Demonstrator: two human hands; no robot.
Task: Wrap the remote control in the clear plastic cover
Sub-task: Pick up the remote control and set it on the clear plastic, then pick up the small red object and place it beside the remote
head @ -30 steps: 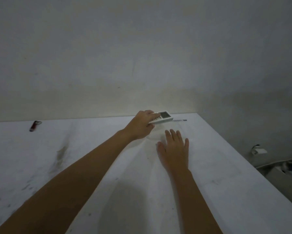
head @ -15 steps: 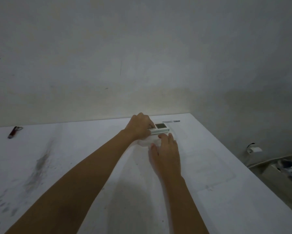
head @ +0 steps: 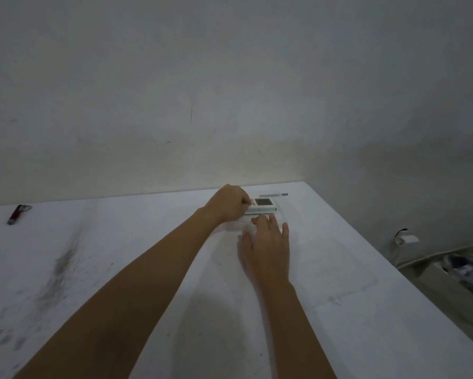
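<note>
A white remote control [head: 262,205] with a small grey screen lies flat near the far right corner of the white table [head: 120,269]. My left hand [head: 229,203] is closed around the remote's left end. My right hand [head: 268,248] rests flat, fingers spread, just in front of the remote, pressing on the clear plastic cover [head: 336,263]. The cover is a faint see-through sheet spread on the table under and to the right of that hand; its edges are hard to make out.
A red lighter-like object [head: 18,213] lies at the far left of the table. A thin grey strip [head: 273,195] lies behind the remote by the wall. The table's right edge drops to a floor with a white plug [head: 406,238] and clutter.
The remote has come down from a raised, tilted hold to lie flat on the table. My right hand has slid forward toward it.
</note>
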